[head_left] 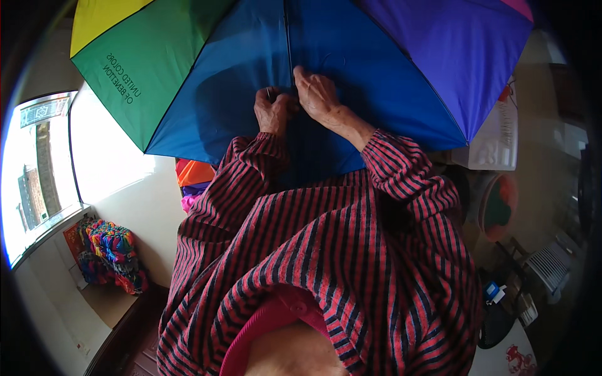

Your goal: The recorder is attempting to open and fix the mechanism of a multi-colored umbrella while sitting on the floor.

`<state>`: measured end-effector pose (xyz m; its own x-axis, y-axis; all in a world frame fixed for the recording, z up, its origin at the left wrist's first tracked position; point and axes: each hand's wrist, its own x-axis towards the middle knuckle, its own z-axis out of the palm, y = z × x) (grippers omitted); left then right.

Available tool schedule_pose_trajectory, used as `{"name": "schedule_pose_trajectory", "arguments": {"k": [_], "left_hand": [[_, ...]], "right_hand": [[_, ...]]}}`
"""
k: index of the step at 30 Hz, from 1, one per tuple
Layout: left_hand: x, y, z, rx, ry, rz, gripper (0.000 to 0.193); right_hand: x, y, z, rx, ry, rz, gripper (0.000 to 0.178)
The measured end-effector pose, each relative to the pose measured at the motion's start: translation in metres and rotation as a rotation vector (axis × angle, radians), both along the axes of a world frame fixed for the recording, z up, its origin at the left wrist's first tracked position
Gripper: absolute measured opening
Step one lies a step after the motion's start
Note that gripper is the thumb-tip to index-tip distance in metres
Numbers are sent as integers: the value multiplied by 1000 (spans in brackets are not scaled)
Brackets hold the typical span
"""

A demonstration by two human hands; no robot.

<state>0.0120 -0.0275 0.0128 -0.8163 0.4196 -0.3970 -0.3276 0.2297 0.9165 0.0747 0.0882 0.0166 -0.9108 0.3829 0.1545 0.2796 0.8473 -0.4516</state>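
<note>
An open umbrella [251, 56] with yellow, green, blue and purple panels spreads in front of me. A thin dark rib [288, 37] runs down the middle of its blue panel. My right hand [318, 97] is closed in a pinch on the umbrella at this rib. Just left of it and a little lower, my left hand [272, 114] is closed, its fingertips close to the rib. A thin, shiny sliver shows at the left fingers, too small to name. A fine, pale curved line, perhaps thread, lies on the blue cloth right of the rib.
Orange, purple and pink cloth [193, 178] is behind my left sleeve. A bright window [41, 175] and a multicoloured knitted bundle [113, 247] are at the left. At the right are a translucent plastic bin [495, 141], a round tub [500, 207] and a white table [501, 360].
</note>
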Motion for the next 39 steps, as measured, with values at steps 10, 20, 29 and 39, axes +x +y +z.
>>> {"name": "schedule_pose_trajectory", "arguments": {"k": [10, 20, 29, 39], "left_hand": [[-11, -3, -26, 20, 198, 52, 22], [0, 2, 7, -109, 356, -191, 21], [-22, -7, -23, -217, 907, -313, 9], [-33, -3, 10, 211, -374, 185, 6]], "right_hand": [[-38, -11, 3, 283, -10, 289, 17], [-13, 10, 168, -1574, 418, 144, 22], [-7, 25, 233, -915, 1107, 173, 24], [-28, 4, 31, 136, -188, 230, 16]]}}
